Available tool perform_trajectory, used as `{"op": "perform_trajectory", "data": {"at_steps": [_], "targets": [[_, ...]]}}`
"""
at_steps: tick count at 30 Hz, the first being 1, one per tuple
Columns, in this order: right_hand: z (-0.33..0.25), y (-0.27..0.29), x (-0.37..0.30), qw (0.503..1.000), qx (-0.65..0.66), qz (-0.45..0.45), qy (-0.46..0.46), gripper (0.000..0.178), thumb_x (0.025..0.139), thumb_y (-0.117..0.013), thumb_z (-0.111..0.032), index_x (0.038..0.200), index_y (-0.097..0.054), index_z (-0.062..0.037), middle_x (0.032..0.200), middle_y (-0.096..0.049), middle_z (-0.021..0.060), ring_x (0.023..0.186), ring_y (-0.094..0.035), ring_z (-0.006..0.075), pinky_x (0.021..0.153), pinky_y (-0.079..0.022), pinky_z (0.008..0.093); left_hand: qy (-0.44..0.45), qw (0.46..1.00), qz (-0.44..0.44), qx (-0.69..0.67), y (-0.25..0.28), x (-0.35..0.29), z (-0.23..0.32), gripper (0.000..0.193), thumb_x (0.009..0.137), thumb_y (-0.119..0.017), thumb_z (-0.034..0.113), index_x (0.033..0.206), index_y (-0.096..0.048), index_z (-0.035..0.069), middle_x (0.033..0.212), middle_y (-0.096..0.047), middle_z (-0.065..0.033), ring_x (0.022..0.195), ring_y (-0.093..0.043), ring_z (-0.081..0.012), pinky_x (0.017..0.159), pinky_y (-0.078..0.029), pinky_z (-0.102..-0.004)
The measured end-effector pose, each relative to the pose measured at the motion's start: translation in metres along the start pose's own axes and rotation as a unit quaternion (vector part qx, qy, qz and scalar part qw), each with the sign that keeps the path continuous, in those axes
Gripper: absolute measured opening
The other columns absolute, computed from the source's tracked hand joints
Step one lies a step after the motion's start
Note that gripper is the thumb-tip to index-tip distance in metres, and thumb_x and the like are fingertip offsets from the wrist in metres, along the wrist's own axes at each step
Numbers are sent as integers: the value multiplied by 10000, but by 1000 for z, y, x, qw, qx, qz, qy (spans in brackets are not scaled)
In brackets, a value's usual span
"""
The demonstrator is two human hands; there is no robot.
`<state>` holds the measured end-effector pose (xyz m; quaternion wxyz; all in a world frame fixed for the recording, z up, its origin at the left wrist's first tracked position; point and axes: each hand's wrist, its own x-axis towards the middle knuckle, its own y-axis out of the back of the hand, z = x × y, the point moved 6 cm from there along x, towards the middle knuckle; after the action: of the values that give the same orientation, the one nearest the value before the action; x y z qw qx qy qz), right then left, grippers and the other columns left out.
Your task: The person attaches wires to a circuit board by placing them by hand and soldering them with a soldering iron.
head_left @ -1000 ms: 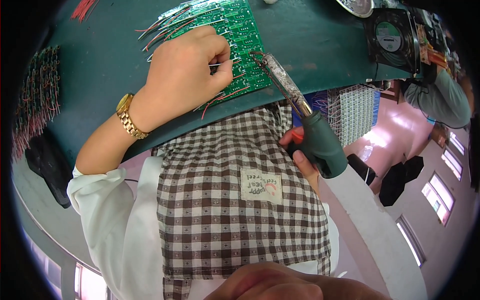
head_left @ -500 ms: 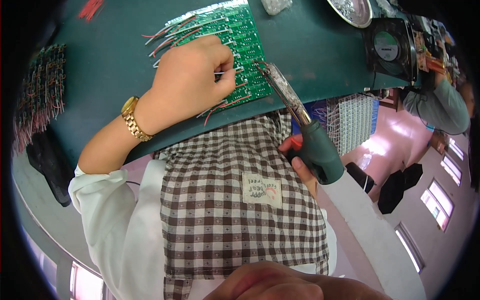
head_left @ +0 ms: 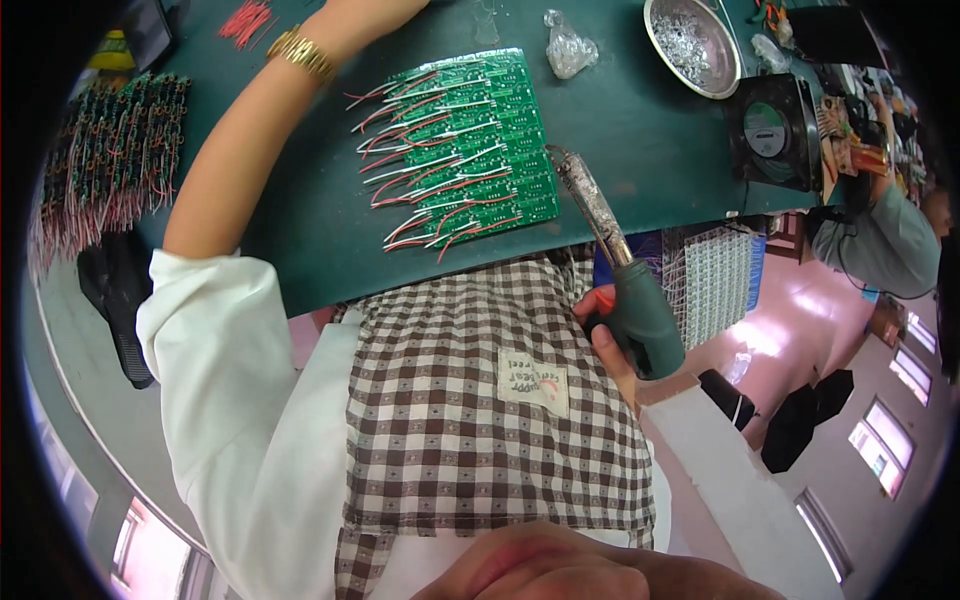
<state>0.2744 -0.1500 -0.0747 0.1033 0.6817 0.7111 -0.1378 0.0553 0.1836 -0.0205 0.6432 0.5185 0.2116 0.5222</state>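
Note:
My right hand (head_left: 612, 358) is closed round the dark green handle of a soldering iron (head_left: 640, 305), whose long, worn metal barrel points up to the right edge of the circuit boards. My left hand (head_left: 375, 18) reaches to the top edge of the picture, beyond the boards; its fingers are cut off there. A panel of green circuit boards (head_left: 515, 140) lies on the bench in front of me. Red and white wires (head_left: 430, 165) run across it in rows, with their loose ends sticking out past its left side.
Left on the dark green bench (head_left: 300, 220) stands a dense stack of wired boards (head_left: 115, 150). Loose red wires (head_left: 245, 22) lie at the far left. A crumpled clear bag (head_left: 570, 50), a metal bowl (head_left: 655, 45) of silvery bits and a black fan (head_left: 775, 130) stand toward the right.
My left hand has left the circuit boards and moved up to the far edge of view. The iron's tip stays beside the panel. The view has shifted slightly.

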Motion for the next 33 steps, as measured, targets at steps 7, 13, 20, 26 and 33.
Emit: {"op": "perform_trajectory", "data": {"at_steps": [7,13,20,26,33], "targets": [[-2,6,-1,995,33,77,52,280,868,-631,-111,1116,-587,11,954,-620,73,871,-566,151,795,-456,296,26,989,-80,121,-35,34,-4,247,870,-648,191,970,-633,-35,1004,-618,-263,941,-598,-394,810,-476,-464],[-4,25,1,992,7,72,99,263,838,-616,-40,1093,-591,21,901,-626,86,809,-572,154,742,-463,287,-67,990,15,122,-29,15,20,227,863,-630,120,1044,-585,-9,977,-625,-218,928,-608,-372,760,-487,-448],[14,42,4,986,56,120,97,179,816,-613,-21,989,-627,24,860,-629,88,746,-571,146,692,-469,277,-125,984,-11,-126,-14,-63,85,82,847,-676,91,888,-668,20,782,-642,-91,650,-610,-190,612,-496,-298],[41,44,15,988,60,86,112,266,823,-614,-55,1077,-592,17,890,-625,94,768,-570,150,710,-472,275,-105,959,-105,-242,-36,-131,114,53,759,-693,23,790,-654,38,686,-601,-70,582,-592,-192,528,-470,-298],[57,47,14,988,127,39,77,346,824,-631,-88,1148,-564,13,968,-620,101,822,-584,164,748,-475,303,-128,974,-51,-181,-62,-138,105,75,701,-698,24,720,-635,61,645,-586,-43,551,-584,-188,491,-455,-305]]}}
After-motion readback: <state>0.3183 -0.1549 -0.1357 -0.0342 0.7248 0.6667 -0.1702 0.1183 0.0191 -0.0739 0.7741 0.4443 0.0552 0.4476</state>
